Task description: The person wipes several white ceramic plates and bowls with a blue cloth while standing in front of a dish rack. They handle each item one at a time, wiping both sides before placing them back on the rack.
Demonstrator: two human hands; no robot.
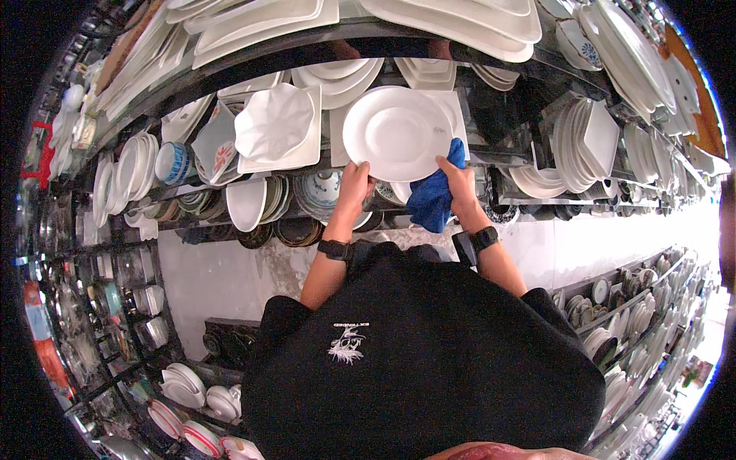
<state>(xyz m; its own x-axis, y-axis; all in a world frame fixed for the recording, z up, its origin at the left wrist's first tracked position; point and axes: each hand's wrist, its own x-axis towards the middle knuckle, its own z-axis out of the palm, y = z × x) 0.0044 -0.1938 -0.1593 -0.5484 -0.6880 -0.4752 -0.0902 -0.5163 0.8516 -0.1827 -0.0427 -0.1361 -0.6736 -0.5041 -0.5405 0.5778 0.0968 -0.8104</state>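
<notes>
A round white plate with a wide rim [397, 133] is held up before me by its near edge. My left hand [355, 187] pinches the rim at the lower left, thumb on top. At the lower right, my right hand [458, 181] grips the rim together with a blue cloth [432, 198], which hangs down between the hand and the plate. Behind the plate are square white plates [459, 118] on the shelf. Left of it stands a white petal-edged dish [276, 123] in front of a square plate. The fingers under the plate are partly hidden.
Above, a dark shelf edge [259, 66] crosses the view under stacked white platters [460, 26]. A blue-patterned bowl [172, 163] and upright plates [581, 144] line the shelf on either side. Lower racks of dishes [618, 322] stand at the right.
</notes>
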